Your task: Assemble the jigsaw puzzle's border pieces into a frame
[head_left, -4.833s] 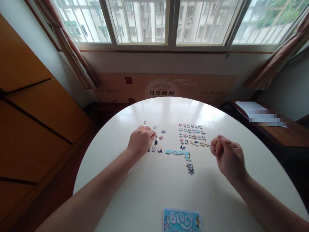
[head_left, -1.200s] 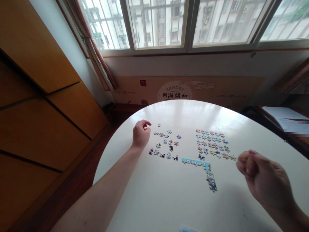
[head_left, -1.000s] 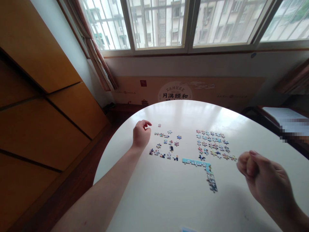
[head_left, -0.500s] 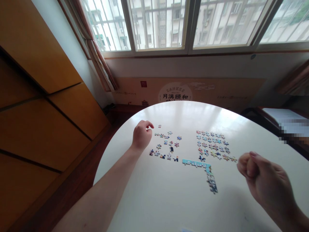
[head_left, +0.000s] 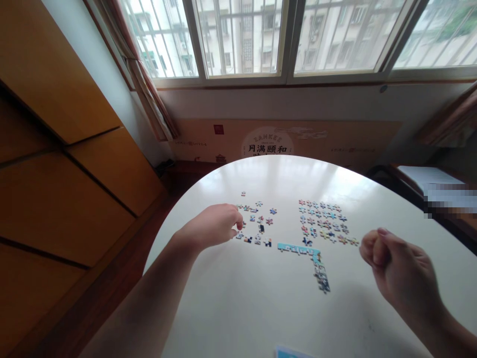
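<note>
My left hand (head_left: 218, 224) reaches over the left group of loose jigsaw pieces (head_left: 258, 239). Its thumb and forefinger are apart at the near-left end of that group, partly covering pieces there; I cannot tell whether they touch one. My right hand (head_left: 400, 266) is curled into a fist at the right, and the inside of the fist is hidden. Close to its knuckles ends a block of loose jigsaw pieces (head_left: 323, 219) laid out in rows. Between the hands, a joined jigsaw strip (head_left: 298, 248) bends at a corner and runs toward me.
The pieces lie on a round white table (head_left: 231, 308). A blue-edged flat item (head_left: 292, 353) is cut off at the bottom. Beyond the table are a printed panel (head_left: 324, 141) and windows; wooden cabinets (head_left: 108, 199) stand at left, and papers (head_left: 428, 175) lie at right.
My left hand has come nearer, from beside the far pieces to the near-left end of the group. The right hand keeps its fist. The view has shifted slightly.
</note>
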Demonstrator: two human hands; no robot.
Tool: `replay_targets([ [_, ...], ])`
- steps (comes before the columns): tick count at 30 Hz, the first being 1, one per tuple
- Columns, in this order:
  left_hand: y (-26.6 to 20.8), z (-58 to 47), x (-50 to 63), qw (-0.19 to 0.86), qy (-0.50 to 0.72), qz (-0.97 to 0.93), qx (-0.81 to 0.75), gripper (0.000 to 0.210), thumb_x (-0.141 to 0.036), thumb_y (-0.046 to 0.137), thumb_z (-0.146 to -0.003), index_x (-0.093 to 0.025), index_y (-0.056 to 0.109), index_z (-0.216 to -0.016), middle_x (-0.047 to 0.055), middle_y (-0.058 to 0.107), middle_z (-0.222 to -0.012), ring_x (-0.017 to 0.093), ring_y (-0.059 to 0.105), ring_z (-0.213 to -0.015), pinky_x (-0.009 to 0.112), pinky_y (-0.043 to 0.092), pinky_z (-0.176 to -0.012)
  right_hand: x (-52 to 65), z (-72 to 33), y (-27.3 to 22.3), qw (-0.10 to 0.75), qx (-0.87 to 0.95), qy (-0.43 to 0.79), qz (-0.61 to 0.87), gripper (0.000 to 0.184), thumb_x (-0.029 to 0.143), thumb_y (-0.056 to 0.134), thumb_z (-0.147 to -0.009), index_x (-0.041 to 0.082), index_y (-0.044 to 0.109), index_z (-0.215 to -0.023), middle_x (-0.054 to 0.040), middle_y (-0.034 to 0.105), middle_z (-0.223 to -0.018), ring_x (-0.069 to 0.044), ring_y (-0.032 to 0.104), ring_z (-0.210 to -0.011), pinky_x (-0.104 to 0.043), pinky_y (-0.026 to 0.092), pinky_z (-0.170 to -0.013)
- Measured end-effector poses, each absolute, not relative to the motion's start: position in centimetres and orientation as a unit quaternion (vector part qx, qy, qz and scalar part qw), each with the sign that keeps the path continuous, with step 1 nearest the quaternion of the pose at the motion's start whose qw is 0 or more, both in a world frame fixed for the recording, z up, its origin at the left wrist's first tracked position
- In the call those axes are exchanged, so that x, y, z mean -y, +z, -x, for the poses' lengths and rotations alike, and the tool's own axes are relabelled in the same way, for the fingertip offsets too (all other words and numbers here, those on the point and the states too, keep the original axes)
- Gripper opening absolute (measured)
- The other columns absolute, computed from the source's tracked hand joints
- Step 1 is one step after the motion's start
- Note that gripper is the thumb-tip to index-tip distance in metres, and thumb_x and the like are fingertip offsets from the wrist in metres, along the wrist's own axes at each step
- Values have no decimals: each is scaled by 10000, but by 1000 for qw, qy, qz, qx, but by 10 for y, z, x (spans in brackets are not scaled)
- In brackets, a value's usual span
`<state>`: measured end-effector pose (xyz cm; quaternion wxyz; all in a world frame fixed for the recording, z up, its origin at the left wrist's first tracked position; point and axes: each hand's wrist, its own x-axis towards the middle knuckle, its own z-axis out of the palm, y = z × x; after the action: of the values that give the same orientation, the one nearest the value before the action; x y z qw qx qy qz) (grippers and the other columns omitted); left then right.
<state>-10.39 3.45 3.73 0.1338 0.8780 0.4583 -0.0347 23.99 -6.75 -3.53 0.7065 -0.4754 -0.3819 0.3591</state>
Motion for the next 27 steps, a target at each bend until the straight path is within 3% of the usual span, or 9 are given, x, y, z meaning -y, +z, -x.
replay_targets([
  [9,38,98,-37,141,-83,-871,-463,170,-225,659,-812,-238,762,-947,37,750,-1025,231,669,-957,308,448,-756,67,-241,-37,709,378,357,476,522,300,652,-901,195,454,-429,2,419,-503,-133,396,-546,-320,281,-545],
  [27,30,93,-38,132,-53,-873,-466,186,-148,656,-744,-232,763,-870,52,742,-936,234,666,-848,311,417,-681,66,-238,-32,711,387,366,459,524,310,645,-906,197,474,-424,6,421,-489,-126,383,-521,-322,269,-538],
])
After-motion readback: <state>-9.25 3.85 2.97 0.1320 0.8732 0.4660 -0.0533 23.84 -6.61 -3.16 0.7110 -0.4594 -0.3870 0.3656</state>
